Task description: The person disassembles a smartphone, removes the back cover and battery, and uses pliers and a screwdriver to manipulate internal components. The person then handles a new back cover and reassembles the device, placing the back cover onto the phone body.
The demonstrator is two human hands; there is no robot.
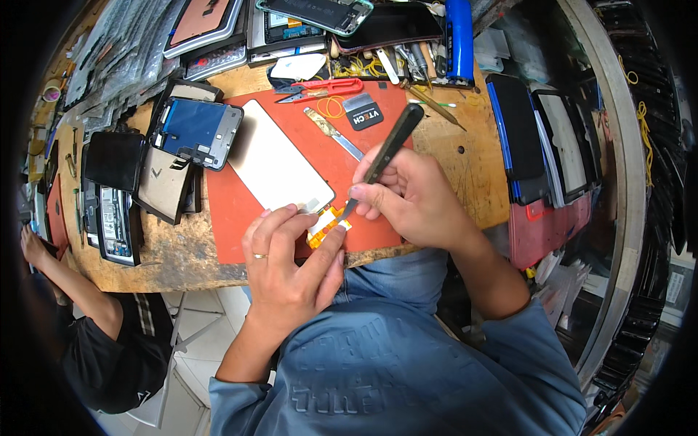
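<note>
A phone screen panel [280, 152] with a pale back lies slanted on the orange-red mat [233, 240]. At its near end sits an orange flex cable [318, 234] with a white patch. My left hand [287, 272], wearing a ring, holds the flex cable between its fingers and thumb at the mat's front edge. My right hand [411, 189] grips a knife [396, 142] by its dark riveted handle. The narrow metal blade points down, its tip at the flex cable beside my left fingertips; whether it touches is hard to tell.
A second knife [334, 134], a black-and-grey card [362, 111] and a red-handled cutter [327, 86] lie beyond the panel. Opened phones and tablets [196, 131] are stacked left. Tools and a blue cylinder [459, 40] stand behind. Another person's arm [76, 283] is at lower left.
</note>
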